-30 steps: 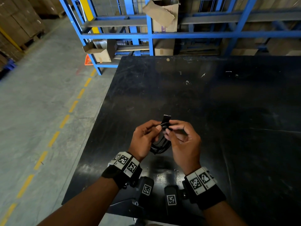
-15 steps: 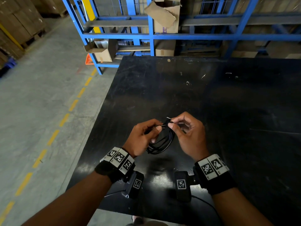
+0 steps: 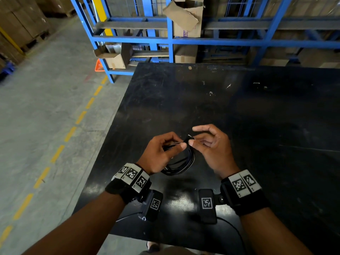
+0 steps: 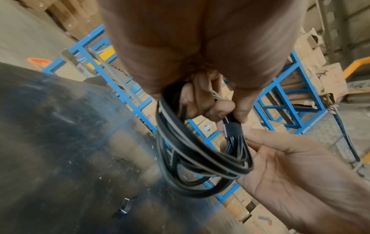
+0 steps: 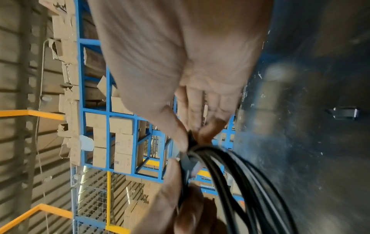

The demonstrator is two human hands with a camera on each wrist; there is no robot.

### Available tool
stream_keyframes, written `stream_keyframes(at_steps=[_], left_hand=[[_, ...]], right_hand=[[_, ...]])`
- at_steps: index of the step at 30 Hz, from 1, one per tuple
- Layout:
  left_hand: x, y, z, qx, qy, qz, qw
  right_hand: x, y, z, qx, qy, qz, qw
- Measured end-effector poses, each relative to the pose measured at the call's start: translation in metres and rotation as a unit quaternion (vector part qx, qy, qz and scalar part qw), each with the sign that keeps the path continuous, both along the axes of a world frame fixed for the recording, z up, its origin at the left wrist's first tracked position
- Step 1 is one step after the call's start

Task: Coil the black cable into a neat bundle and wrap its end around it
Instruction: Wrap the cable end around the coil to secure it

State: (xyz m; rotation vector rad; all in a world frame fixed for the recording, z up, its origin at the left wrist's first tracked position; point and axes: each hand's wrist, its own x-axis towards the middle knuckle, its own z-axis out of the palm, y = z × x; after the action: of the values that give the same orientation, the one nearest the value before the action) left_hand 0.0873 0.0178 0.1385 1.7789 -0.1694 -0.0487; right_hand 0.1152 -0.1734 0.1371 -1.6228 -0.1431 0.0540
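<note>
The black cable (image 3: 184, 162) is coiled into a small bundle of several loops and hangs above the near part of the black table (image 3: 239, 116). My left hand (image 3: 179, 143) grips the top of the coil, thumb on the front. A black band (image 4: 233, 128) cinches the loops just beyond the left thumb. My right hand (image 3: 193, 139) pinches that band between thumb and a fingertip, with its index finger lifted and the palm (image 4: 300, 174) turned towards the coil. In the right wrist view the pinch on the band (image 5: 190, 139) shows, with the loops (image 5: 240, 182) trailing below.
The table's left edge drops to a concrete floor with a dashed yellow line (image 3: 70, 133). Blue racks (image 3: 173, 39) with cardboard boxes (image 3: 114, 57) stand behind the table. A small shiny piece (image 4: 124, 205) lies on the table under the hands.
The stiff end that stood up above the coil now lies wrapped down against it. Both hands drifted slightly away from me, and the right hand's index finger has lifted.
</note>
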Motion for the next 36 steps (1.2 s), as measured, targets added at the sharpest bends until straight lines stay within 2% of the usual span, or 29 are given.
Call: stream_keyframes(at_steps=[2,5,9,12,15,18,20,24,27,29,31,33,36], left_hand=[[0.0,0.003,0.001,0.029,-0.001,-0.017,0.999],[0.003,0.005,0.002,0.061,0.004,-0.036,0.997],[0.005,0.0,0.005,0.052,0.037,-0.06,0.996],[0.009,-0.002,0.003,-0.018,0.05,-0.024,0.998],[0.016,-0.004,0.002,-0.144,0.065,0.045,0.986],[0.021,-0.008,0.004,-0.24,0.069,0.083,0.965],[0.022,-0.011,0.004,-0.279,0.07,0.086,0.954],[0.022,-0.015,0.001,-0.353,0.082,0.105,0.926],[0.023,-0.014,0.001,-0.403,0.101,0.117,0.902],[0.022,-0.013,0.0,-0.415,0.108,0.112,0.896],[0.021,-0.01,0.0,-0.414,0.115,0.1,0.897],[0.018,-0.005,-0.001,-0.411,0.134,0.08,0.898],[0.016,0.008,0.001,-0.364,0.16,0.077,0.914]], right_hand=[[0.003,-0.006,0.003,-0.035,0.033,0.047,0.998],[0.007,-0.013,0.01,-0.096,0.0,0.097,0.991],[0.014,-0.013,0.009,-0.118,-0.032,0.084,0.989],[0.015,-0.008,0.003,-0.058,-0.028,0.05,0.997],[0.009,-0.005,-0.006,-0.004,0.063,0.06,0.996],[-0.002,0.002,-0.024,0.021,0.14,0.113,0.983],[-0.01,0.01,-0.032,0.08,0.165,0.125,0.975],[-0.012,0.014,-0.029,0.211,0.203,0.078,0.953],[-0.008,0.013,-0.024,0.246,0.214,0.051,0.944],[-0.005,0.012,-0.021,0.255,0.207,0.022,0.944],[0.0,0.01,-0.019,0.236,0.185,-0.005,0.954],[0.007,0.005,-0.017,0.164,0.133,-0.011,0.977],[0.016,-0.006,-0.008,0.048,0.051,0.052,0.996]])
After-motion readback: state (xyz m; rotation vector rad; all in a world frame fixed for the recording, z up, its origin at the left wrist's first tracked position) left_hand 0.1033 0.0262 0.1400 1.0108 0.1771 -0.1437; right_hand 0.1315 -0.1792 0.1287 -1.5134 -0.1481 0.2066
